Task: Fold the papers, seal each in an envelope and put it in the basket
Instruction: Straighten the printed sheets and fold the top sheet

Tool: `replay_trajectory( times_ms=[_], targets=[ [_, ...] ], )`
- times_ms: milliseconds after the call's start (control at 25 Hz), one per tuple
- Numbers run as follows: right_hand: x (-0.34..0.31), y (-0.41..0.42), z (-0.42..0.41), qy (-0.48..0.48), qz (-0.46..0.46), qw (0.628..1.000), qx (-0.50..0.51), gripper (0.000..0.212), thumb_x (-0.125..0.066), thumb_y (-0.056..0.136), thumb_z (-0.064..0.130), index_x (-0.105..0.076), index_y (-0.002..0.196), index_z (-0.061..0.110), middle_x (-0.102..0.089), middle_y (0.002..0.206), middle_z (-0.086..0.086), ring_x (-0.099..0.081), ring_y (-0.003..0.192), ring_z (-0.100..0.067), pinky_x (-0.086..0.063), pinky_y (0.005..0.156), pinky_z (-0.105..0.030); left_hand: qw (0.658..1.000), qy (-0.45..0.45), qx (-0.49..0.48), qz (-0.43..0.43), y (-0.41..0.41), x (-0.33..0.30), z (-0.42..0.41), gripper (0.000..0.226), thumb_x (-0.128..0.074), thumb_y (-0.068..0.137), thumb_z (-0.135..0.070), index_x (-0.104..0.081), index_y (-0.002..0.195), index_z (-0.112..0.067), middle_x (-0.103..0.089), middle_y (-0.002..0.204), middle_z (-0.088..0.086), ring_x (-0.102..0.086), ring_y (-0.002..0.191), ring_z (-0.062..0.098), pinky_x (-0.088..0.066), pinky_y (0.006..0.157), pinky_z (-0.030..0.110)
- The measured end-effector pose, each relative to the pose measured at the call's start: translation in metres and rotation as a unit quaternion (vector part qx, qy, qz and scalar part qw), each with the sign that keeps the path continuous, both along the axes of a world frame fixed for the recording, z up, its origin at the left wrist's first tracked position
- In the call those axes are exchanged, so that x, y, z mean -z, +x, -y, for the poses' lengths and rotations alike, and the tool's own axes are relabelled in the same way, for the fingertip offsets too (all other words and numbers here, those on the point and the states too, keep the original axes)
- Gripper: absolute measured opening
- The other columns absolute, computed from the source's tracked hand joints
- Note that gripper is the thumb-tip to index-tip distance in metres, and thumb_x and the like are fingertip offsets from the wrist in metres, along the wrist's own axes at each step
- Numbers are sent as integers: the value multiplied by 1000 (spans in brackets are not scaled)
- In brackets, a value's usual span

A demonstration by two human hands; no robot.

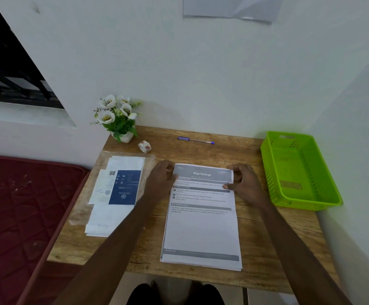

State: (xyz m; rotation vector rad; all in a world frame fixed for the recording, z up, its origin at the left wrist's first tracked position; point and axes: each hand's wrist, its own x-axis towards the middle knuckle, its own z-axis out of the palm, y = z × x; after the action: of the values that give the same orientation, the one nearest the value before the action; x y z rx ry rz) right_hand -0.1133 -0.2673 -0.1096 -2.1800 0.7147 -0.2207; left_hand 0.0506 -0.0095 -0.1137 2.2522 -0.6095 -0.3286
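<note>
Still flat, unfolded printed papers (201, 225)

Both bare arms reach straight forward, well apart, hands level with each other. The left hand (163, 174) curls its fingers inward toward the right. The right hand (244, 179) mirrors it, fingers bent, thumb pointing back toward the left.

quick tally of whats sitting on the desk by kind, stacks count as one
paper stack: 1
envelope stack: 1
green basket: 1
pen: 1
tape roll: 1
flower pot: 1
total: 6

Both hands, left and right, are at the far end of the paper stack; how many sheets it holds cannot be told.
</note>
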Motion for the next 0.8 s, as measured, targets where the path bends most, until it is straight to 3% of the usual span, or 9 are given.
replay_trajectory(
  times_ms=[120,280,400,640,800],
  targets=[
    [10,-1,3,13,51,998,31,59,-100,56,15,-59,98,26,-64,102,0,-62,82,-10,-51,64,-22,999,-37,-24,-20,3,3,2,13,-71,94,-26,-61,101,-28,-72,97,-12,-69,79,6,-53,62,11],
    [27,-3,7,52,148,987,39,42,-96,63,11,-63,86,24,-70,79,2,-58,66,-7,-49,58,-23,990,-120,-34,-61,8,5,1,12,-72,93,-15,-65,99,-24,-71,92,-8,-70,74,1,-52,60,11],
    [33,-5,7,83,197,976,49,34,-94,66,10,-69,86,22,-75,80,5,-65,66,-7,-53,59,-21,987,-142,-13,-69,9,2,-1,20,-80,86,-16,-68,96,-28,-74,89,-9,-73,75,2,-58,60,16],
    [40,-7,4,86,223,970,52,32,-94,68,17,-72,91,12,-78,81,-5,-74,72,-27,-59,63,-42,988,-143,42,-51,14,8,-4,7,-79,88,-20,-73,91,-22,-77,80,-5,-76,71,11,-58,59,17],
    [36,-8,0,88,251,963,46,49,-97,61,14,-69,101,9,-79,95,-4,-74,81,-19,-61,68,-29,991,-124,39,-32,21,8,-6,4,-71,95,-23,-73,95,-20,-77,76,-3,-75,67,13,-58,60,18]
  ],
)
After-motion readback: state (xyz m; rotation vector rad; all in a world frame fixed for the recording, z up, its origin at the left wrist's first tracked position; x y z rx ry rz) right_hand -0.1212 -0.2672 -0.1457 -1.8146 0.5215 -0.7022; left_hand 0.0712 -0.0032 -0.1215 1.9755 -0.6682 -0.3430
